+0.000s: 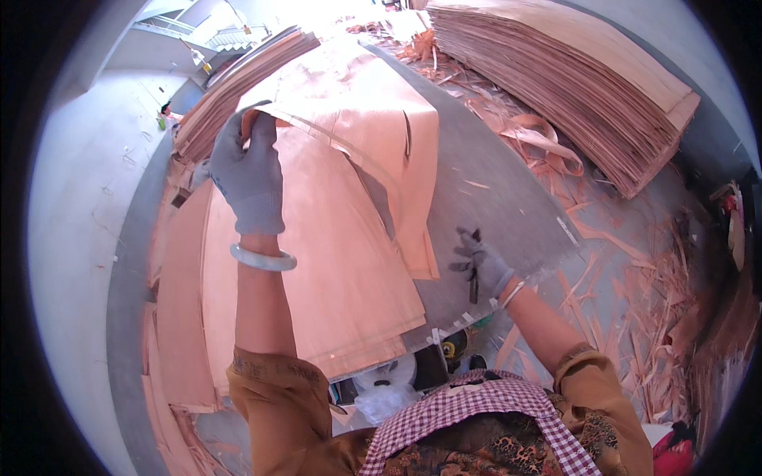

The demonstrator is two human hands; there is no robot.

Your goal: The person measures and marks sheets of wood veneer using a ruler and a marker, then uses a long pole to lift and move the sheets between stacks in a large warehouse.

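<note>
My left hand (250,172), in a grey knit glove, grips the edge of a thin wood veneer sheet (381,134) and holds it lifted and curled. The raised sheet shows a dark slit and droops at its right side onto a grey work board (494,184). Under it lie more veneer sheets (333,268), overlapping on the left part of the board. To the right, my right hand (481,265), also gloved in grey, is over the board near its front edge. A dark, narrow tool lies against its palm, with the fingers partly spread; what kind of tool cannot be told.
A tall veneer stack (571,89) stands at the upper right, another stack (238,89) at the upper left. Veneer scraps (643,315) litter the floor on the right. Below the board's front edge is a clear plastic bag (387,398). A person (169,116) appears far off at the left.
</note>
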